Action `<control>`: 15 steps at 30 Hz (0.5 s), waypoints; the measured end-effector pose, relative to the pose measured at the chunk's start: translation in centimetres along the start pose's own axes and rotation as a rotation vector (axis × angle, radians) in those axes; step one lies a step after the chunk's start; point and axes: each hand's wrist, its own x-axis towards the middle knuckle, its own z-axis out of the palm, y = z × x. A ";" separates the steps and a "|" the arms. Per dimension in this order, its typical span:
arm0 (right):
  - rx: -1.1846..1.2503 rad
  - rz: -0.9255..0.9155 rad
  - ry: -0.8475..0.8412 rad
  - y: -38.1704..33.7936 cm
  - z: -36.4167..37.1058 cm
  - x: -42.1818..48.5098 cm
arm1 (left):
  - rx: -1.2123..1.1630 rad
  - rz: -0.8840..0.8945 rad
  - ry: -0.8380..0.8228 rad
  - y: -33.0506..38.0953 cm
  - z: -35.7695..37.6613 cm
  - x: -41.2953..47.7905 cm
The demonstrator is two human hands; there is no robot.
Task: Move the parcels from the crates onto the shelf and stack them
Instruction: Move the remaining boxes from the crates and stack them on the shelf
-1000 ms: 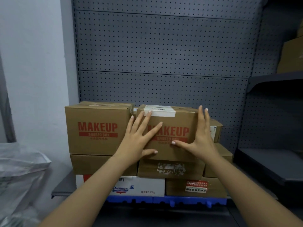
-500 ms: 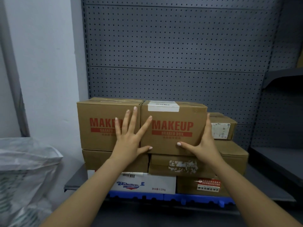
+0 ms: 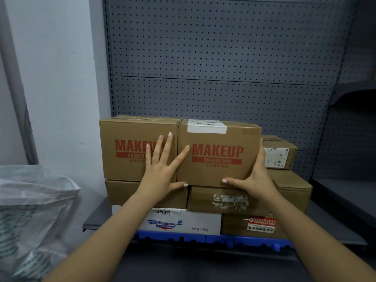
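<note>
My two bare hands are pressed against a stack of cardboard parcels on a grey metal shelf (image 3: 95, 220).

My left hand (image 3: 160, 176) lies flat and wide, fingers straight and spread. It straddles the seam between two brown boxes printed "MAKEUP SHARED BOX" in red. Three fingers rest on the left MAKEUP box (image 3: 126, 155), the index finger reaches onto the right MAKEUP box (image 3: 218, 174), and the thumb runs along that box's bottom front edge.

My right hand (image 3: 256, 180) cups the lower right corner of the right MAKEUP box. Its fingers point straight up the box's right side, mostly hidden, and its thumb lies along the bottom front edge. The box sits between my hands, touching its twin, with a white label (image 3: 206, 129) folded over its top front edge.

Under my left hand is a plain brown box (image 3: 126, 193), and below that a white box (image 3: 193, 220). Under my right thumb is a box with torn tape (image 3: 203, 198), above one with a red sticker (image 3: 234, 224). Just right of my right hand sits a small labelled box (image 3: 282, 153) on a larger brown box (image 3: 293, 188).

Below my wrists runs a blue crate rim (image 3: 203, 239). Behind the parcels rises a grey pegboard (image 3: 223, 78). Well left of my left arm lies a crumpled plastic bag (image 3: 30, 200).
</note>
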 end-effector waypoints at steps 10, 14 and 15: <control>-0.037 0.045 0.025 0.3 0.4 -0.5 | 0.035 -0.005 0.010 0.2 0.2 0.1; -0.033 0.055 0.021 0.2 0.3 -0.8 | 0.013 -0.015 -0.005 0.4 0.0 -0.1; -0.042 0.058 0.015 0.2 0.3 -0.9 | 0.010 -0.017 -0.009 0.4 -0.1 -0.2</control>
